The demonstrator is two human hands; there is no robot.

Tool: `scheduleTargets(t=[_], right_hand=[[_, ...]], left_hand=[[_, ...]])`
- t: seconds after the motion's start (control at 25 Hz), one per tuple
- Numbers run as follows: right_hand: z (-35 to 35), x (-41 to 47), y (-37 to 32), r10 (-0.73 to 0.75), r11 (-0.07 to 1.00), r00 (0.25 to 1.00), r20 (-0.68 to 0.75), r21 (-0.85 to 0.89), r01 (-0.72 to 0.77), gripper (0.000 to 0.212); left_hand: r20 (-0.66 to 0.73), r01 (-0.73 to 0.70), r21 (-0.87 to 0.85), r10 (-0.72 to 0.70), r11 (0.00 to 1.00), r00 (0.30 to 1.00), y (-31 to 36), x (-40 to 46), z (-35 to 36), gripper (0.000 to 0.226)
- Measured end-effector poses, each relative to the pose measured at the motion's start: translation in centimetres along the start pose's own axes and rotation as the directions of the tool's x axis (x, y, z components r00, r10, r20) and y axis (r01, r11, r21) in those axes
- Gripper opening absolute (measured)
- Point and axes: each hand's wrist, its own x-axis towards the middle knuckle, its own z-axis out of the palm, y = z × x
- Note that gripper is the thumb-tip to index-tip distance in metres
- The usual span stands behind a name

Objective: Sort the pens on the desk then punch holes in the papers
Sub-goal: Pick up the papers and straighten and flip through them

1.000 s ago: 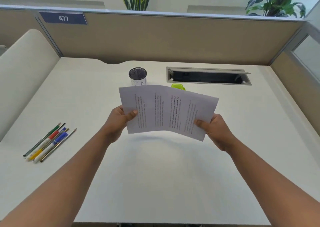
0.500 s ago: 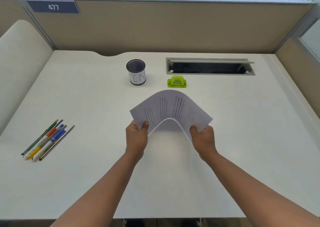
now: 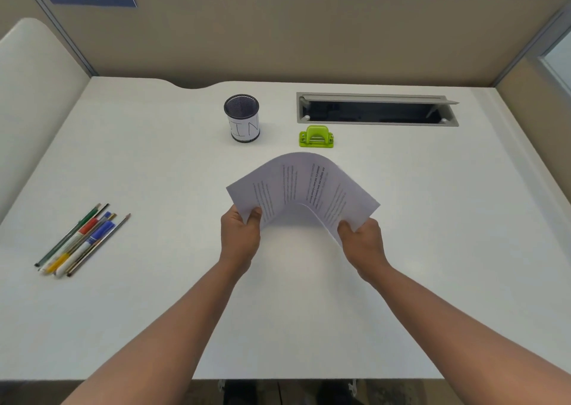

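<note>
Two bare forearms rise from the bottom corners of the frame and converge toward its centre. The left hand (image 3: pixel 240 237) sits just left of centre, back of the hand toward the camera, its thumb laid on top of the near left corner of the papers (image 3: pixel 304 188) and its fingers curled underneath, pinching it. The right hand (image 3: pixel 362 240) sits just right of centre at about the same height, thumb on top and fingers beneath the near right corner, gripping it. Both wrists are straight, in line with the forearms. The hands are apart, and the sheets arch upward between them.
</note>
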Motion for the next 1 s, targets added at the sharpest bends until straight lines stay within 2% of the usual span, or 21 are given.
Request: scheduleTargets(t=[0.4,0.6,0.68,0.76,0.84,0.88,0.92,1.0], right_hand=[[-0.8,0.4,-0.2,0.014,0.997,1.000,0.018,-0.070,-0.013,0.011],[-2.4,1.4,-2.2,-0.058,0.998,0.995,-0.076,0.031,0.060,0.014],[-3.4,2.2,-2.5,-0.045,0.992,0.984,-0.172,0.106,0.064,0.028],[-3.9,2.4,-2.4,0.093,0.974,0.973,-0.210,0.223,-0.045,0.064],[-3.4,2.0,-2.3,0.258,0.893,0.963,-0.075,0.399,-0.208,0.096],[-2.8,1.7,-2.2,0.288,0.819,0.957,0.029,0.510,-0.262,0.104],[-2.2,1.2,-2.4,0.285,0.728,0.950,0.127,0.616,-0.301,0.102],[-1.1,0.4,-2.8,0.205,0.620,0.945,0.255,0.713,-0.327,0.068]], left_hand=[[0.028,-0.023,0.062,0.021,0.998,0.999,0.2,0.3,-0.6,0.022],[0.099,0.013,0.006,-0.014,1.000,0.995,1.6,1.1,-1.7,0.018],[0.136,0.070,-0.031,-0.065,0.997,0.989,2.1,1.6,-2.2,0.017],[0.177,0.145,-0.085,-0.128,0.986,0.976,2.5,1.8,-2.4,0.017],[0.210,0.213,-0.162,-0.177,0.964,0.962,2.7,1.6,-2.3,0.022],[0.221,0.243,-0.200,-0.198,0.949,0.955,2.7,1.5,-2.1,0.024],[0.232,0.270,-0.236,-0.215,0.934,0.949,2.7,1.4,-1.9,0.024],[0.255,0.315,-0.304,-0.242,0.899,0.936,2.5,1.1,-1.3,0.026]])
